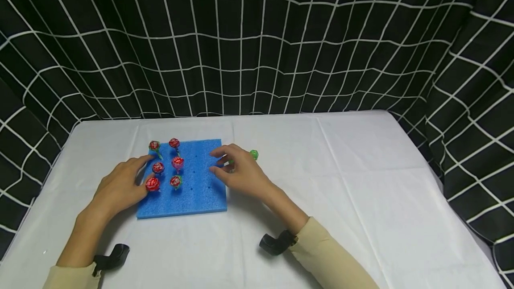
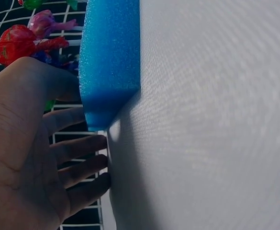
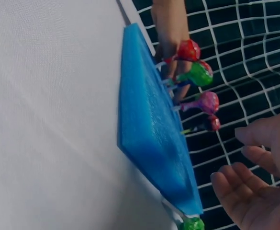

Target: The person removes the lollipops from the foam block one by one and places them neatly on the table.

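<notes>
A blue foam board [image 1: 201, 200] lies flat on the table, with several wrapped lollipops [image 1: 178, 163] standing in its left half on their sticks. My left hand [image 1: 120, 186] is at the board's left edge; in the left wrist view its thumb [image 2: 53, 79] lies against the foam beside a red lollipop [image 2: 15, 45], and the other fingers extend loosely beyond the edge. Above the board's right edge hovers my right hand [image 1: 242, 171], fingers spread and bent slightly, holding nothing. A green lollipop [image 1: 254, 154] shows just behind it, partly covered by the hand.
Small holes [image 1: 194, 172] dot the right half of the foam. White cloth [image 1: 321, 182] covers the table. A black curtain with a white grid [image 1: 257, 48] hangs behind and at the sides. Each wrist carries a black camera mount [image 1: 277, 242].
</notes>
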`<state>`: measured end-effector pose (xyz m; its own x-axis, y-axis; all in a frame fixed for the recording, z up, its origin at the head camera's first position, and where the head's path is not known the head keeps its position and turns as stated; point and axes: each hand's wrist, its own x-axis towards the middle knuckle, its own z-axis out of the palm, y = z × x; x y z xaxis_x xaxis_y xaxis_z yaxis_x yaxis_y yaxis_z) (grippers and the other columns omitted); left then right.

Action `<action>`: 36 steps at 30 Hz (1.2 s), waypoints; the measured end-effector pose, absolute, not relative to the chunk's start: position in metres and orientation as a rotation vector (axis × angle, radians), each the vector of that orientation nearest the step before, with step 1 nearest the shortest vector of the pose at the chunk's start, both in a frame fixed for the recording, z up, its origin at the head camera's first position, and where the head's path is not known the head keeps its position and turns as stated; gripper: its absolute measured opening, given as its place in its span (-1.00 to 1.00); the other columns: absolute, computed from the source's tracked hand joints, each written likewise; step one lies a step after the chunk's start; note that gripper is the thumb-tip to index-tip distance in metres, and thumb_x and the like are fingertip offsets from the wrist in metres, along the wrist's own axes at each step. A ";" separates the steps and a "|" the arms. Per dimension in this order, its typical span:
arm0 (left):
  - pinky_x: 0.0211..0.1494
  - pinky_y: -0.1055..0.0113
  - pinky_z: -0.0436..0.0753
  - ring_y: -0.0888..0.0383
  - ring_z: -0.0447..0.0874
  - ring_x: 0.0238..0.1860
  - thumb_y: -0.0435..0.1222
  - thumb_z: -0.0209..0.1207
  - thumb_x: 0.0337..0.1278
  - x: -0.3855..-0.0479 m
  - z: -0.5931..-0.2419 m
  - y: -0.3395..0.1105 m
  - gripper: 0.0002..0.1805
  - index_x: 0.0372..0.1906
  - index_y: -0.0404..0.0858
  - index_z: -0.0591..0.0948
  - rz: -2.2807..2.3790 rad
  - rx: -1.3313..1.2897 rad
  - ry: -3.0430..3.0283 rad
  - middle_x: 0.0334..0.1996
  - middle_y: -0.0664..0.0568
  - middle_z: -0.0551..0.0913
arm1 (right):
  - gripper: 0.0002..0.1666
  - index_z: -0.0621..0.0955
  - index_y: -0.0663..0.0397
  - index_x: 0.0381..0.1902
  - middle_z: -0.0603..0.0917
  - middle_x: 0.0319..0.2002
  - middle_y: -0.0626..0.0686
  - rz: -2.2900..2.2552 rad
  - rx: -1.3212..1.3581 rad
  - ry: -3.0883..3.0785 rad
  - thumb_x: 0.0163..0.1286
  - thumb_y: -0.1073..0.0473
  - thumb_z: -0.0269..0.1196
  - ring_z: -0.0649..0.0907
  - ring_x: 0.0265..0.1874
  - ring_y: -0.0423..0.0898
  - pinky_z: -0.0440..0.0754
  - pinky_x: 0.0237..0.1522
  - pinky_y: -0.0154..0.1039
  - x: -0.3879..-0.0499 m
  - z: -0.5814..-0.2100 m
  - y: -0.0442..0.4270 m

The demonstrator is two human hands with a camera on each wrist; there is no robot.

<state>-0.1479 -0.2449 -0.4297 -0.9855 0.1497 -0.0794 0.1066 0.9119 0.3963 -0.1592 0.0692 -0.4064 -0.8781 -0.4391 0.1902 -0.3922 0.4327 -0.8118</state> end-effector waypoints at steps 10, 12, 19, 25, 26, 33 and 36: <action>0.25 -0.64 0.44 -0.51 0.38 0.43 -0.16 0.24 0.24 -0.146 -0.433 -0.243 -0.21 0.56 -0.25 0.37 0.597 0.213 2.970 0.44 -0.43 0.46 | -0.58 0.63 0.28 0.23 0.72 0.14 0.23 -1.378 -0.805 2.590 0.47 0.25 0.36 0.78 0.08 0.04 0.80 0.16 -0.15 -0.152 -0.411 0.057; 0.25 -0.65 0.44 -0.51 0.37 0.44 -0.15 0.24 0.24 -0.146 -0.432 -0.243 -0.21 0.57 -0.25 0.37 0.594 0.212 2.970 0.45 -0.43 0.46 | -0.58 0.63 0.27 0.23 0.72 0.16 0.22 -1.368 -0.823 2.594 0.48 0.24 0.35 0.78 0.08 0.03 0.80 0.16 -0.16 -0.152 -0.410 0.055; 0.26 -0.65 0.42 -0.51 0.36 0.44 -0.16 0.24 0.24 -0.149 -0.430 -0.242 -0.21 0.57 -0.24 0.36 0.597 0.214 2.965 0.45 -0.43 0.45 | -0.56 0.63 0.27 0.25 0.70 0.19 0.25 -1.372 -0.854 2.558 0.48 0.25 0.35 0.78 0.09 0.06 0.80 0.17 -0.13 -0.152 -0.405 0.048; 0.28 -0.66 0.39 -0.51 0.33 0.46 -0.14 0.23 0.27 -0.151 -0.429 -0.243 -0.22 0.58 -0.22 0.36 0.604 0.220 2.965 0.48 -0.43 0.43 | -0.56 0.62 0.26 0.26 0.69 0.20 0.24 -1.357 -0.878 2.524 0.48 0.25 0.35 0.78 0.09 0.06 0.79 0.17 -0.14 -0.151 -0.407 0.043; 0.29 -0.66 0.39 -0.51 0.33 0.46 -0.13 0.22 0.29 -0.151 -0.429 -0.243 -0.23 0.58 -0.22 0.36 0.605 0.221 2.965 0.48 -0.43 0.42 | -0.56 0.62 0.26 0.26 0.69 0.20 0.23 -1.355 -0.881 2.521 0.48 0.25 0.35 0.78 0.09 0.05 0.79 0.17 -0.15 -0.150 -0.408 0.041; 0.25 -0.66 0.41 -0.52 0.35 0.44 -0.12 0.24 0.30 -0.148 -0.432 -0.248 -0.24 0.56 -0.23 0.38 0.592 0.210 2.971 0.46 -0.43 0.44 | -0.57 0.63 0.21 0.26 0.70 0.22 0.19 -1.396 -0.896 2.439 0.48 0.23 0.35 0.78 0.08 0.03 0.77 0.13 -0.33 -0.142 -0.412 0.030; 0.24 -0.66 0.42 -0.52 0.36 0.43 -0.12 0.25 0.30 -0.148 -0.432 -0.249 -0.24 0.56 -0.23 0.38 0.596 0.217 2.976 0.45 -0.43 0.45 | -0.57 0.64 0.20 0.25 0.71 0.22 0.18 -1.426 -0.885 2.416 0.47 0.24 0.36 0.78 0.06 -0.01 0.75 0.13 -0.37 -0.142 -0.412 0.026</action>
<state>-0.1483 -0.2488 -0.4321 -0.9850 0.1582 -0.0689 0.1195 0.9133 0.3894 -0.1421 0.0262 -0.4117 -0.8008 -0.5856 0.1256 -0.3930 0.3555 -0.8481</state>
